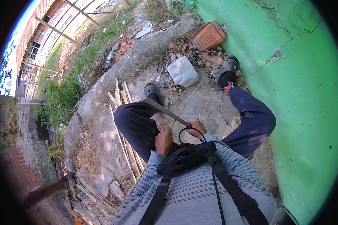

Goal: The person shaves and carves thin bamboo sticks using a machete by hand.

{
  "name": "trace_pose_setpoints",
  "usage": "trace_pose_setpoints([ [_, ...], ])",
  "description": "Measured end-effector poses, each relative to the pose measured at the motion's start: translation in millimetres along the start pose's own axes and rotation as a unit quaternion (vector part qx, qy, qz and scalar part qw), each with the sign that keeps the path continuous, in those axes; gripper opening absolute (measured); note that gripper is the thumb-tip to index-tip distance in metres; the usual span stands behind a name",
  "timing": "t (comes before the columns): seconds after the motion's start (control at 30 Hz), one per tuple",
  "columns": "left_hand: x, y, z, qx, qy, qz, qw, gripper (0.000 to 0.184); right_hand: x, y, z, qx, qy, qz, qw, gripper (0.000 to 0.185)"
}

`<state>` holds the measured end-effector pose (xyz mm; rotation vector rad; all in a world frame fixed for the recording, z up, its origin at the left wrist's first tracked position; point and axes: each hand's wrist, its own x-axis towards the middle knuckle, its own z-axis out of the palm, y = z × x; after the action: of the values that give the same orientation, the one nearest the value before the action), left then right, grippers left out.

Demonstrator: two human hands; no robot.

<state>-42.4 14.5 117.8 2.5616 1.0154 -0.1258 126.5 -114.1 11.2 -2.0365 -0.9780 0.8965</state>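
Our left hand [164, 141] has its grip closed around a long, thin yellowish strip [188, 100] that runs off toward one o'clock. Our right hand's [196, 128] grip is wrapped round the end of a long, flat, dark metal blade [168, 113] pointing to ten o'clock. Pale wooden slats [128, 93] lie at ten, and a chunky white block [183, 71] sits at twelve.

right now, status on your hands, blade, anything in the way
Right hand gripping the blade. Left hand closed, apparently on the thin strip. Blade crosses the strip in view. Left leg possibly in the way, behind blade's far end.
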Motion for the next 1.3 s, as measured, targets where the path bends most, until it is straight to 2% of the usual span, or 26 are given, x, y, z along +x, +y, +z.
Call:
trace_pose_setpoints([
  [0.07, 1, -1, 0, 0.009, -0.004, -0.008, 1.000, 0.012, 11, 6, 1, -0.023, 0.013, 0.042, 0.999, 0.025],
  [0.23, 3, 2, -4, 0.001, -0.011, -0.014, 1.000, 0.012, 8, 4, 4, -0.014, 0.037, 0.015, 0.999, 0.024],
  [0.33, 2, 2, -2, 0.005, -0.015, -0.017, 1.000, 0.012, 1, 4, 3, -0.005, -0.015, -0.003, 1.000, 0.025],
  [0.4, 0, 0, -2, 0.006, -0.009, -0.017, 1.000, 0.012, 7, 11, -1, -0.042, -0.022, 0.041, 0.998, 0.026],
  [0.43, -1, -1, -1, 0.002, -0.007, -0.013, 1.000, 0.012, 12, 19, -5, 0.003, 0.007, 0.043, 0.999, 0.028],
  [0.53, -1, 0, -2, 0.005, -0.011, -0.010, 1.000, 0.012, 31, 31, -13, -0.023, 0.048, 0.099, 0.994, 0.029],
  [0.6, 2, 1, -1, 0.010, -0.017, -0.007, 1.000, 0.012, 33, 32, -20, -0.031, 0.037, 0.101, 0.994, 0.030],
  [0.67, 2, -1, 1, 0.011, -0.015, -0.010, 1.000, 0.012, 30, 23, -22, -0.034, 0.020, 0.033, 0.999, 0.030],
  [0.8, 2, -1, 1, 0.011, -0.014, -0.013, 1.000, 0.012, 19, 22, -16, -0.033, -0.019, -0.024, 0.999, 0.027],
  [1.07, 3, -2, -4, -0.003, -0.011, -0.026, 1.000, 0.012, 31, 27, -4, -0.040, 0.023, 0.003, 0.999, 0.024],
  [1.2, 2, 1, -3, -0.016, -0.017, -0.022, 0.999, 0.012, 11, 4, -9, -0.014, -0.013, 0.015, 1.000, 0.025],
  [1.3, 4, 1, -7, 0.000, -0.018, -0.024, 1.000, 0.012, 0, -4, -2, -0.031, -0.033, -0.035, 0.998, 0.018],
])
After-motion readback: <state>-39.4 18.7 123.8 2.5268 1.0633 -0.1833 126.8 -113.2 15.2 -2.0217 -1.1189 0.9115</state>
